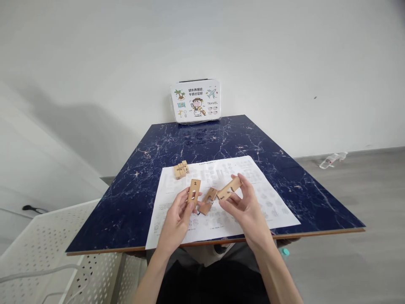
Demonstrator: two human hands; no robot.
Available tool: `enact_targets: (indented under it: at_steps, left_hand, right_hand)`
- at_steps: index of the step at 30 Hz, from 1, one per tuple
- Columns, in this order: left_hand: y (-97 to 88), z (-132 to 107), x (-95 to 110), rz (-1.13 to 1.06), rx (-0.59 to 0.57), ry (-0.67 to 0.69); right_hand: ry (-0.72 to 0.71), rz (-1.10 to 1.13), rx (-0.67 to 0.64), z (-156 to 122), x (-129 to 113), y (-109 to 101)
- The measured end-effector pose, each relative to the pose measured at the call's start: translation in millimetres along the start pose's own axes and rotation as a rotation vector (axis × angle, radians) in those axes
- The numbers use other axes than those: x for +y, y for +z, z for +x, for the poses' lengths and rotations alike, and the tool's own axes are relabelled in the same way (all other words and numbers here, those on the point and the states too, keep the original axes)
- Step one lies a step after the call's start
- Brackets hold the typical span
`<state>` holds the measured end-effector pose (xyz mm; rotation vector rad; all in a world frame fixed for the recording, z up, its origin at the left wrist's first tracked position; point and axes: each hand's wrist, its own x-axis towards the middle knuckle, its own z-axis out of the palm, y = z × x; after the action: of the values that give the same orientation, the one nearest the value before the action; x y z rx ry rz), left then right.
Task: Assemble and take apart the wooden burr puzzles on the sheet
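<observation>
My left hand (179,213) grips a flat wooden puzzle piece marked 2 (195,185), held upright, with a slot through its middle. In my right hand (245,202) is a notched wooden puzzle piece (234,184), tilted up to the right and pinched between thumb and fingers. Between the hands is another notched wooden piece (208,202); whether my left fingers also hold it I cannot tell. Beneath them lies a printed instruction sheet (171,223). At the sheet's upper left edge stands an assembled wooden block puzzle (181,169).
The dark blue marble-patterned table (133,202) has a wooden front edge. A white illustrated case (196,101) leans on the wall at the back. A white perforated cabinet (41,240) with a cable stands at left. A plastic bottle (333,160) lies on the floor at right.
</observation>
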<state>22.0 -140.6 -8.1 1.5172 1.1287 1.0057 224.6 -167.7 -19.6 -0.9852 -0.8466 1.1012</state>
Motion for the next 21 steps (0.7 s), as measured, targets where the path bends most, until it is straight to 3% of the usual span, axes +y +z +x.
enact_targets:
  at_steps: [6, 12, 15, 21]
  left_hand:
    - [-1.3, 0, -4, 0.019, 0.009, -0.006]
    - [-0.9, 1, -4, -0.010, 0.005, 0.014]
    - [-0.5, 0, -4, -0.015, 0.018, 0.020]
    - [-0.5, -2, -6, -0.032, 0.058, 0.028]
  right_hand:
    - [0.207, 0.292, -0.117, 2, -5, 16]
    - [0.245, 0.231, -0.279, -8, -9, 31]
    - [0.189, 0.041, -0.288, -15, -9, 36]
    - [-0.103, -0.636, -0.194, -20, -4, 42]
